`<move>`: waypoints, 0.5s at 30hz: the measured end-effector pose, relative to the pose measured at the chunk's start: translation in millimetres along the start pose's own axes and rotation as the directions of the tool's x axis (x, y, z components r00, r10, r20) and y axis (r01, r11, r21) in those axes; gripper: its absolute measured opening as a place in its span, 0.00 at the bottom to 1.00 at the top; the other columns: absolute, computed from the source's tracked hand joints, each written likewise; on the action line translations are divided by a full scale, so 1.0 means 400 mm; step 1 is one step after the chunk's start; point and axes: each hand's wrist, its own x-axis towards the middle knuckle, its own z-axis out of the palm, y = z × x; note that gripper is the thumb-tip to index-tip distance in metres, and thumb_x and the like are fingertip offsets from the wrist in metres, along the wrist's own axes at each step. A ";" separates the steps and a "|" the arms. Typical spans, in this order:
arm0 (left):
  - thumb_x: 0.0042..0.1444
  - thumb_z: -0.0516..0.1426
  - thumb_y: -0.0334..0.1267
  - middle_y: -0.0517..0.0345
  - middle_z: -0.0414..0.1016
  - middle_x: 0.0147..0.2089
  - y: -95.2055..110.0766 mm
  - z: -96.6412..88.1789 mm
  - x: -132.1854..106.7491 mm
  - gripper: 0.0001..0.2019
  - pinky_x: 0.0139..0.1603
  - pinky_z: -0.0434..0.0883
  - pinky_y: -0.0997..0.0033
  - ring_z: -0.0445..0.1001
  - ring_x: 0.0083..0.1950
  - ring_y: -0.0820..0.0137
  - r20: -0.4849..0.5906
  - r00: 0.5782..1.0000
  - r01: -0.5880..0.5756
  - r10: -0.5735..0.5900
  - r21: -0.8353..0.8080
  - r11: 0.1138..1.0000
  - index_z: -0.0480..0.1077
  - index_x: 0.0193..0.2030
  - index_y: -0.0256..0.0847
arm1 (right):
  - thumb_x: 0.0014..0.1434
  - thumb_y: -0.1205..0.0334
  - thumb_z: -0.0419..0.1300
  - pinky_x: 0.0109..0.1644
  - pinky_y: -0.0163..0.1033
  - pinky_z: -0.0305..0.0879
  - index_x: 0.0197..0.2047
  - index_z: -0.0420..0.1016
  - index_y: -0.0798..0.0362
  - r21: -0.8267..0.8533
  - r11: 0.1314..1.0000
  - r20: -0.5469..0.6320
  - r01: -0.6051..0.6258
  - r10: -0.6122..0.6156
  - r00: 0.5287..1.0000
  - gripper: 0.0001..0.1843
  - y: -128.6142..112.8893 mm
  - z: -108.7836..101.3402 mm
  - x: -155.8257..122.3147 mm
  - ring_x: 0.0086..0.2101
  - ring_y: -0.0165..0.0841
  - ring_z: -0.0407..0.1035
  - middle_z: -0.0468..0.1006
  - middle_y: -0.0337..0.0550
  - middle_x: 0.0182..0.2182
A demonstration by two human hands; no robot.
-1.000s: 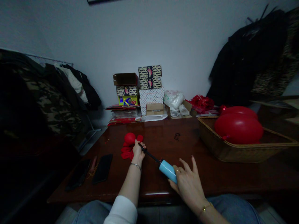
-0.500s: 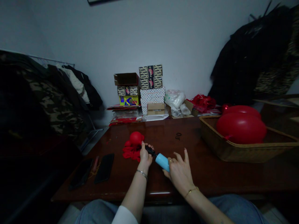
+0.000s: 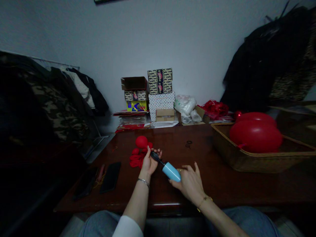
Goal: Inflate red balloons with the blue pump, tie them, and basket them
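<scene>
A light-blue hand balloon pump [image 3: 171, 171] with a black front end is held at a slant over the table. My left hand [image 3: 148, 162] is closed around the black end, thumb up. At its fingertips sits a small, partly inflated red balloon [image 3: 141, 142]; whether it is fixed on the nozzle is hidden. My right hand [image 3: 191, 185] grips the rear of the blue body, with some fingers raised. Beneath and left of the balloon lies a pile of limp red balloons [image 3: 135, 160] on the dark wooden table [image 3: 197, 187].
On the right, a wicker basket [image 3: 261, 163] holds large inflated red balloons [image 3: 256, 133]. Phones [image 3: 110, 177] lie at left. Small black rings [image 3: 188, 144] rest near the middle. Stacked boxes [image 3: 160, 81] and plastic bags [image 3: 185, 104] line the back wall.
My left hand, with the pump's black end and the small balloon, has shifted slightly left. The blue body has moved a little left too, and more black shaft shows.
</scene>
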 end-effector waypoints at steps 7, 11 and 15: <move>0.58 0.55 0.43 0.63 0.63 0.23 -0.030 0.017 0.011 0.12 0.32 0.72 0.75 0.67 0.24 0.78 -0.094 0.986 -0.137 0.135 -0.017 0.990 0.64 0.28 0.38 | 0.51 0.44 0.57 0.63 0.55 0.30 0.37 0.77 0.53 -0.087 0.996 0.007 0.001 0.000 1.000 0.22 -0.029 -0.012 0.016 0.47 0.43 0.66 0.80 0.48 0.33; 0.59 0.54 0.43 0.66 0.56 0.21 -0.041 0.018 0.029 0.13 0.15 0.57 0.84 0.56 0.16 0.82 -0.181 0.967 -0.172 0.178 0.046 0.984 0.60 0.28 0.38 | 0.50 0.47 0.58 0.64 0.56 0.26 0.38 0.77 0.56 -0.157 0.987 -0.045 0.038 -0.046 0.998 0.21 -0.040 -0.007 0.015 0.47 0.44 0.65 0.80 0.49 0.32; 0.61 0.51 0.43 0.67 0.54 0.20 -0.040 0.012 0.051 0.14 0.12 0.50 0.85 0.52 0.15 0.82 -0.293 0.925 -0.205 0.241 0.149 0.967 0.57 0.28 0.39 | 0.51 0.48 0.58 0.64 0.57 0.25 0.41 0.76 0.58 -0.193 0.979 -0.065 0.067 -0.081 0.995 0.22 -0.032 -0.001 -0.003 0.48 0.45 0.65 0.79 0.49 0.32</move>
